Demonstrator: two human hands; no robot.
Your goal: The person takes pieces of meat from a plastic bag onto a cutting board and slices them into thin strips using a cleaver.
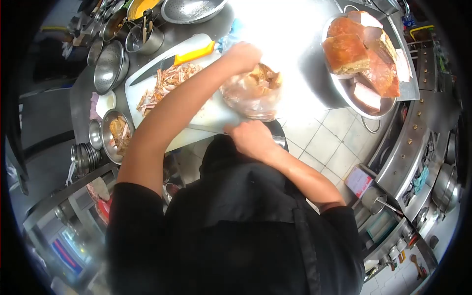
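A clear plastic bag point(235, 94) with browned meat pieces point(265, 76) in it lies at the right end of the white cutting board point(209, 115). My left hand point(243, 56) is closed on the bag's far side, the arm stretched across the board. Close by the near side of the bag, my right hand point(250, 138) is curled at the table edge; whatever its fingers hold is hidden. Sliced meat strips point(169, 83) are heaped on the board. Behind them lies a knife with a yellow handle point(194, 53).
On the right, a large metal pan point(339, 91) bears several slabs of roasted meat point(346, 51). To the left stand metal colanders point(110, 66), a pot point(144, 39) and a bowl point(105, 140) with meat scraps. A stove point(408, 128) lines the right side.
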